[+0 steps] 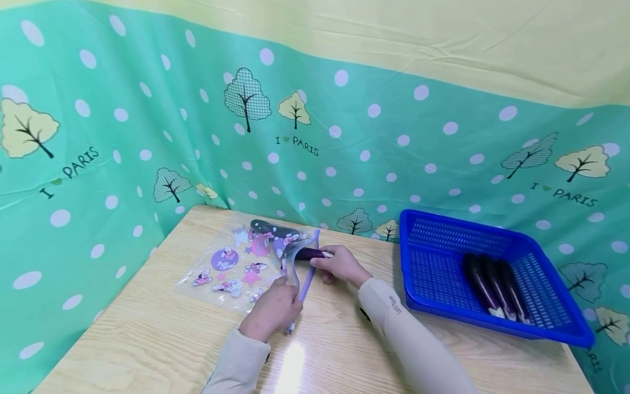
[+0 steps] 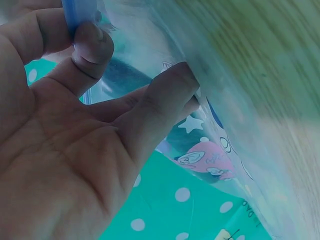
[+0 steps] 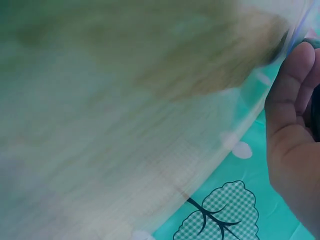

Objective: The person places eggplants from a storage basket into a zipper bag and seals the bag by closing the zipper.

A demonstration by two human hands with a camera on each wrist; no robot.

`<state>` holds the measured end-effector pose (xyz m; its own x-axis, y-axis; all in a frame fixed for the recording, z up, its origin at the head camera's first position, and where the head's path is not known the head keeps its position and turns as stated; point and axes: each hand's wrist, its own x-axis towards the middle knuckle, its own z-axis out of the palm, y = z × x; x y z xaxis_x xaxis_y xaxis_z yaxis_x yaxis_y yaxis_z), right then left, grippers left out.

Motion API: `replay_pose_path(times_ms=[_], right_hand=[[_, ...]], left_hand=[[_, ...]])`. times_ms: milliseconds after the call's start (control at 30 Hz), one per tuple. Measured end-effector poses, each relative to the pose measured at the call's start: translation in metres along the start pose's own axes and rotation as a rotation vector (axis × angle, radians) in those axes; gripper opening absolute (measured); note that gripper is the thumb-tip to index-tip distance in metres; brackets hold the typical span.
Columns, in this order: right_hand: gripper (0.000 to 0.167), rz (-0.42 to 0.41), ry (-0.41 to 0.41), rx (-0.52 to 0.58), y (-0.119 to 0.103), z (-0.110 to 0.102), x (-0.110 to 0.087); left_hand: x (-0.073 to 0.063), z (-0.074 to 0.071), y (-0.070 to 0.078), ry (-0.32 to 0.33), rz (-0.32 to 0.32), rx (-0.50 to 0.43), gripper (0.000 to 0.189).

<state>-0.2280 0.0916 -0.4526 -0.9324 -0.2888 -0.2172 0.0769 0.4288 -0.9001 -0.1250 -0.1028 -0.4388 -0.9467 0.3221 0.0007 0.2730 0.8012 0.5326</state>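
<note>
Green dotted cloth, printed with trees, hangs at the left and far sides under a cream band; 1 wood-grain table shows near glare, perhaps lamplight.

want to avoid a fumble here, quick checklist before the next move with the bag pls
1. Left hand gripping the bag by its edge: ok.
2. Bag mouth open: ok, the purple strips stand apart near the held eggplant.
3. Right hand holding that eggplant at its pale stem end: ok.
4. Held eggplant fully inside: not ok, its stem end is outside the mouth.
5. Dark shape inside the bag a separate eggplant: cannot tell for sure, printed plastic covers it.
6. Three other eggplants lying in the blue basket: ok.
</note>
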Motion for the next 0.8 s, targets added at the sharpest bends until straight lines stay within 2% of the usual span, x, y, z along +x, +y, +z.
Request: replay_pose_path(times_ms=[200, 433, 667, 800], right_hand=[[0.038, 0.023, 0.047, -0.083, 0.0, 0.005, 0.012], [0.039, -0.087, 0.16, -0.397, -0.005, 0.018, 0.017], [0.057, -0.033, 0.252, -0.674, -0.006, 0.029, 0.023], [0.059, -0.008, 0.272, -0.746, -0.006, 0.032, 0.024]], left_hand=[[-0.001, -0.001, 0.0, -0.007, 0.004, -0.002, 0.016], [-0.001, -0.002, 0.0, -0.008, 0.009, 0.0, 0.017], [-0.001, -0.002, -0.001, -0.002, 0.027, 0.0, 0.019], [0.0, 0.0, -0.002, 0.008, 0.038, 0.003, 0.02]])
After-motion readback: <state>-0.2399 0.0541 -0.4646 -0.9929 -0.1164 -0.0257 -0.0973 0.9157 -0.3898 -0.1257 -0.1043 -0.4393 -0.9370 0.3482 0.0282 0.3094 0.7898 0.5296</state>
